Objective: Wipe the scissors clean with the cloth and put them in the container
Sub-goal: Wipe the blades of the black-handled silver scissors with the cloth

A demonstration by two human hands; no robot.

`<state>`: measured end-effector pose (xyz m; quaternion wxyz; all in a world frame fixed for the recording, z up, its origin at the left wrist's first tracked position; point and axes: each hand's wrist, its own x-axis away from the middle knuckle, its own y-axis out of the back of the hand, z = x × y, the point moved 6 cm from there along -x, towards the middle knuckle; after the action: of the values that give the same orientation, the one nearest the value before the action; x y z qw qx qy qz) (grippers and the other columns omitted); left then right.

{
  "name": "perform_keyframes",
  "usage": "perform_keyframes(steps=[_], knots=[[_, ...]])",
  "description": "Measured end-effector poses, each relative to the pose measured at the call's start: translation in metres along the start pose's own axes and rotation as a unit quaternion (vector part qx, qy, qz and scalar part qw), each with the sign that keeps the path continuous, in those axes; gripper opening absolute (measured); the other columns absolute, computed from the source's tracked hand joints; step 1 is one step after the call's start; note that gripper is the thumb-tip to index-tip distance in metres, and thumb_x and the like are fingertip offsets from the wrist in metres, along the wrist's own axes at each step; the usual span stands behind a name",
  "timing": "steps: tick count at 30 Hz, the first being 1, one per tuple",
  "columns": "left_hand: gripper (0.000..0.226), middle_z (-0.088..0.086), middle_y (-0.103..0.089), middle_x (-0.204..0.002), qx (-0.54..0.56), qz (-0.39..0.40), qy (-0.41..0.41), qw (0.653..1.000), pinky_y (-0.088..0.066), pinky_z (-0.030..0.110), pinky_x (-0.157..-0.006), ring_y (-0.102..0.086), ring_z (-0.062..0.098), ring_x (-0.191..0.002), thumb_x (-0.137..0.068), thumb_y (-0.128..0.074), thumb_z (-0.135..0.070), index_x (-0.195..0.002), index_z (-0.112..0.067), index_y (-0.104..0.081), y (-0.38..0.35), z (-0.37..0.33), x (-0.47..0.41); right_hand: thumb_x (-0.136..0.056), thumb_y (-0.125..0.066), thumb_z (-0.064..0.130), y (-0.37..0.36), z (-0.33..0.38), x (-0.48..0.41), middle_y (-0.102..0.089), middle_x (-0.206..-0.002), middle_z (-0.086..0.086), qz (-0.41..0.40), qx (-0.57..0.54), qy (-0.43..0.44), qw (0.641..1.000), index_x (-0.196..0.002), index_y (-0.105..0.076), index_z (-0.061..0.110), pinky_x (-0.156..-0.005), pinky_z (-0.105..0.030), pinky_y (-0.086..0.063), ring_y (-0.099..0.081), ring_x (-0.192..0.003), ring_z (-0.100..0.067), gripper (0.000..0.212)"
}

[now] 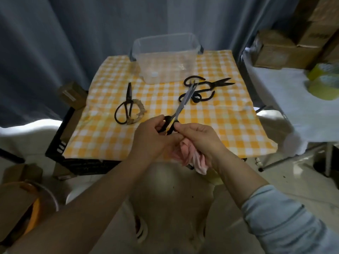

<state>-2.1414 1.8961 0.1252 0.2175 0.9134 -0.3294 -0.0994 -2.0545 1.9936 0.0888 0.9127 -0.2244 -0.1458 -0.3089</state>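
My left hand (152, 138) grips the black handles of a pair of steel-bladed scissors (183, 102), blades closed and pointing up and away over the table. My right hand (200, 138) holds a crumpled pink cloth (192, 156) and pinches the scissors near the handle. A clear plastic container (165, 57) stands at the table's far middle. Black iron scissors (125, 104) lie to the left of centre. Two more black scissors (205, 88) lie overlapping at the right, partly behind the held blades.
The table wears a yellow-and-white checked cloth (229, 125). A black crate (58, 143) sits at its left edge. Cardboard boxes (275, 50) stand on a white-covered surface to the right. A grey curtain hangs behind.
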Motion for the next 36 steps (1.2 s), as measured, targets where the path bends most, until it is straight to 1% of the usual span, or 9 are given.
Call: perform_keyframes(steps=[3,7,10,15,18,22,29,33,36], knots=[[0.046,-0.009,-0.058,-0.102,-0.027,-0.013,-0.014,0.999,-0.050,0.026,-0.085,-0.057,0.008,-0.099,-0.073,-0.080,-0.025,-0.116,-0.022,-0.063,0.010,0.008,0.011,-0.088,-0.066,0.014,-0.012,0.002,-0.002,-0.065,-0.058,-0.017,-0.006,0.078,0.050,0.996,-0.085,-0.067,-0.011,-0.048,-0.027,-0.052,-0.060,-0.045,-0.021,0.025],[0.051,-0.007,-0.050,-0.115,-0.041,-0.124,-0.022,0.991,-0.041,0.018,-0.082,-0.051,0.009,-0.102,-0.081,-0.072,-0.028,-0.130,-0.021,-0.055,0.042,0.018,0.020,-0.091,-0.061,0.014,-0.017,0.006,-0.003,-0.069,-0.074,-0.024,0.000,0.178,0.088,0.980,-0.081,-0.068,-0.009,-0.056,-0.030,-0.055,-0.063,-0.061,-0.027,0.026],[0.049,-0.001,-0.054,-0.112,0.055,-0.098,0.075,0.991,-0.046,0.026,-0.087,-0.053,0.012,-0.103,-0.087,-0.066,-0.029,-0.133,-0.020,-0.052,0.048,0.037,0.016,-0.091,-0.060,0.012,-0.026,0.004,-0.002,-0.069,-0.079,-0.026,0.045,0.204,0.080,0.975,-0.081,-0.068,-0.011,-0.056,-0.029,-0.054,-0.062,-0.063,-0.027,0.026],[0.019,0.004,-0.069,-0.086,0.225,-0.018,0.133,0.965,-0.057,0.023,-0.066,-0.068,0.015,-0.076,-0.086,-0.064,-0.006,-0.103,-0.011,-0.069,0.046,0.050,0.019,-0.094,-0.056,0.022,-0.038,0.000,0.001,-0.071,-0.081,-0.022,0.113,0.328,0.077,0.935,-0.081,-0.071,-0.002,-0.065,-0.027,-0.053,-0.064,-0.071,-0.027,0.031],[0.015,0.001,-0.074,-0.077,0.228,-0.007,0.137,0.964,-0.058,0.024,-0.065,-0.070,0.015,-0.070,-0.082,-0.066,-0.002,-0.092,-0.012,-0.072,0.055,0.059,0.022,-0.095,-0.055,0.025,-0.038,0.001,0.003,-0.069,-0.076,-0.026,0.140,0.382,0.062,0.911,-0.080,-0.070,0.001,-0.061,-0.034,-0.054,-0.063,-0.065,-0.033,0.032],[0.015,0.009,-0.073,-0.086,0.211,0.021,0.155,0.965,-0.059,0.025,-0.066,-0.071,0.016,-0.071,-0.081,-0.066,-0.001,-0.094,-0.007,-0.072,0.066,0.064,0.023,-0.090,-0.061,0.023,-0.034,0.009,0.004,-0.070,-0.067,-0.011,0.151,0.413,0.060,0.896,-0.078,-0.069,-0.001,-0.055,-0.026,-0.055,-0.064,-0.061,-0.021,0.029],[0.011,0.010,-0.068,-0.072,0.250,0.095,0.216,0.939,-0.055,0.027,-0.058,-0.060,0.016,-0.056,-0.093,-0.055,-0.009,-0.102,-0.008,-0.061,0.050,0.057,0.036,-0.085,-0.066,0.023,-0.035,0.017,0.002,-0.070,-0.062,0.002,0.134,0.416,0.082,0.896,-0.077,-0.070,-0.001,-0.056,-0.013,-0.048,-0.064,-0.058,-0.004,0.026],[0.021,0.001,-0.058,-0.060,0.185,0.050,0.150,0.970,-0.041,0.021,-0.047,-0.045,0.009,-0.045,-0.095,-0.053,-0.016,-0.110,-0.007,-0.065,0.048,0.059,0.039,-0.085,-0.066,0.037,-0.016,0.027,-0.004,-0.071,-0.080,-0.010,0.005,0.358,0.106,0.928,-0.083,-0.070,0.006,-0.068,-0.031,-0.054,-0.068,-0.071,-0.018,0.031],[0.020,0.004,-0.056,-0.062,0.175,0.027,0.137,0.975,-0.039,0.017,-0.043,-0.044,0.006,-0.040,-0.095,-0.052,-0.015,-0.108,-0.005,-0.065,0.045,0.059,0.043,-0.090,-0.059,0.034,-0.010,0.034,0.000,-0.071,-0.097,-0.005,-0.045,0.256,0.102,0.960,-0.091,-0.071,0.013,-0.081,-0.037,-0.053,-0.067,-0.089,-0.022,0.024]])
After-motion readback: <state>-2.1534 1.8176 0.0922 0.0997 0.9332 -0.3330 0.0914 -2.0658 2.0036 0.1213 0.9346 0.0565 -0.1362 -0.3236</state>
